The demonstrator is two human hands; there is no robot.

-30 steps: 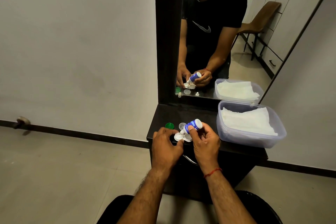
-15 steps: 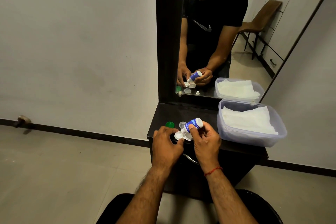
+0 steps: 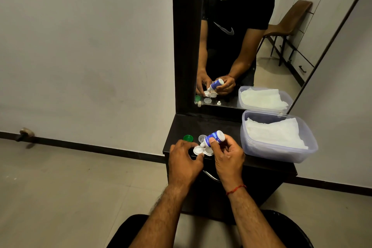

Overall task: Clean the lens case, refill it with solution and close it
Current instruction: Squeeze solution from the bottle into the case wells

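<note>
A white lens case (image 3: 198,150) with two round wells lies open near the front edge of the dark dresser top (image 3: 219,127). My left hand (image 3: 184,162) holds the case at its left side. My right hand (image 3: 228,158) grips a small blue and white solution bottle (image 3: 214,137), tipped nozzle-down over the case between the wells. A green cap (image 3: 188,138) and a clear cap (image 3: 202,138) lie just behind the case.
A clear plastic tub (image 3: 281,153) with white tissue paper stands at the right of the dresser top. A mirror (image 3: 251,36) rises behind, with a dark frame at its left. A drawer handle (image 3: 210,176) sits below my hands.
Both hands stay in the same place, with the bottle tilted over the case throughout. No clear movement shows.
</note>
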